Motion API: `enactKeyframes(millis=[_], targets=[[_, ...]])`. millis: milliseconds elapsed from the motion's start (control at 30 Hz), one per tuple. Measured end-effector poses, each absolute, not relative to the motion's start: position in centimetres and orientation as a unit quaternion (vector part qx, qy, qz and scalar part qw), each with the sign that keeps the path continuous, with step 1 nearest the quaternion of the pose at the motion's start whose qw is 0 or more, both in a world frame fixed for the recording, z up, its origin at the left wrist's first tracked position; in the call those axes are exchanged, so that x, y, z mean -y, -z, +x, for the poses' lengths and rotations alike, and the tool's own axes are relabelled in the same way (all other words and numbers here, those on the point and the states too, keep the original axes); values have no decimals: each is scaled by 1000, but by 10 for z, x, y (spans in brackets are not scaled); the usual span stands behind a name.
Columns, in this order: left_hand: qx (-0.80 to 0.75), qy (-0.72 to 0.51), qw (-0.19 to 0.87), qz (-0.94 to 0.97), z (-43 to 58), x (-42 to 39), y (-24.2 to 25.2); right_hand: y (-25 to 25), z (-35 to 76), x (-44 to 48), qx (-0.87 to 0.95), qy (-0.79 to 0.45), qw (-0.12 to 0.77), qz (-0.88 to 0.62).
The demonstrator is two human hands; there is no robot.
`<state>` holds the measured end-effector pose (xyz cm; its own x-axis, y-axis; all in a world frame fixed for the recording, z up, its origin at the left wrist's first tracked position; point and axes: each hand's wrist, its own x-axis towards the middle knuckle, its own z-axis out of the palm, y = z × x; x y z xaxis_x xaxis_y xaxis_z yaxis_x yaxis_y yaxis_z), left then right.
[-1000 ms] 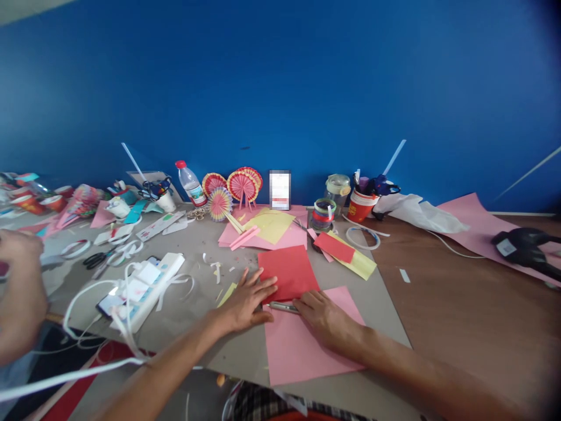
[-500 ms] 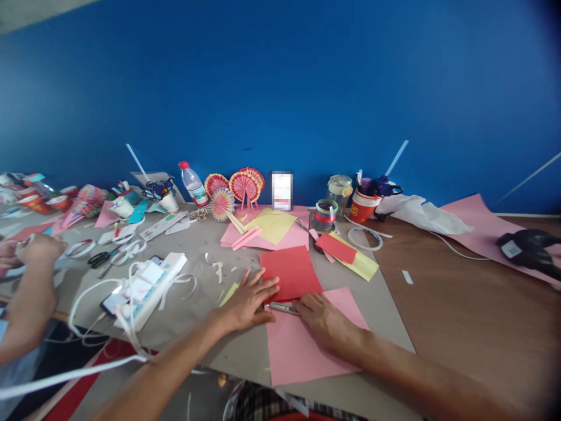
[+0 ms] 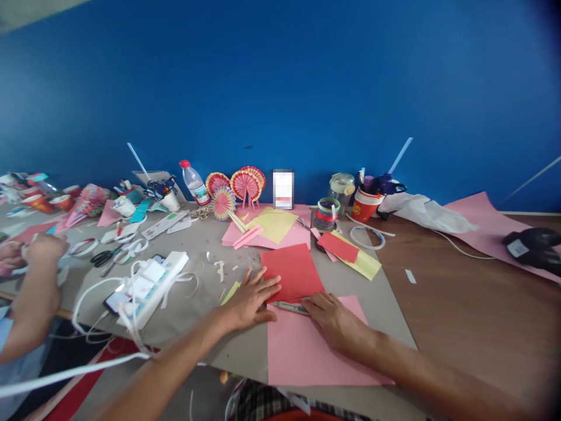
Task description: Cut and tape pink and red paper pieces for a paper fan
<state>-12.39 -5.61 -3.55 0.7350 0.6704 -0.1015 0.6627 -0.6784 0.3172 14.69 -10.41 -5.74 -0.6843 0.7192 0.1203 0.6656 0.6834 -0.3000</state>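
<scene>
A red paper sheet (image 3: 294,270) lies in front of me, its near edge over a larger pink sheet (image 3: 302,356). My left hand (image 3: 254,297) is spread flat, with its fingertips on the red sheet's left edge and the thumb pointing right. Opposite it, my right hand (image 3: 331,316) is closed around a slim silver-grey utility knife (image 3: 291,307). The knife lies nearly level along the red sheet's near edge, its tip pointing toward my left thumb. My right fingers hide the other end of the knife.
Left of me stands a white power strip (image 3: 164,289) with cables. Paper fans (image 3: 246,186), a bottle (image 3: 194,184), and a red cup (image 3: 366,204) line the blue wall. Yellow paper (image 3: 366,263) lies to the right. A co-worker's arm (image 3: 37,298) is at far left.
My right hand has slid slightly right with the knife. The pink sheet has turned, and its near right corner now reaches farther right under my forearm. My left hand stays on the red sheet.
</scene>
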Motion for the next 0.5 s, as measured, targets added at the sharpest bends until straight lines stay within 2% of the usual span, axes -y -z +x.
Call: enactKeyframes(millis=[200, 500], targets=[[-361, -18, 169, 917, -125, 55, 38, 58, 138, 104, 908, -135, 129, -375], [-354, -28, 168, 920, -127, 54, 41, 53, 129, 106, 907, -116, 99, -393]])
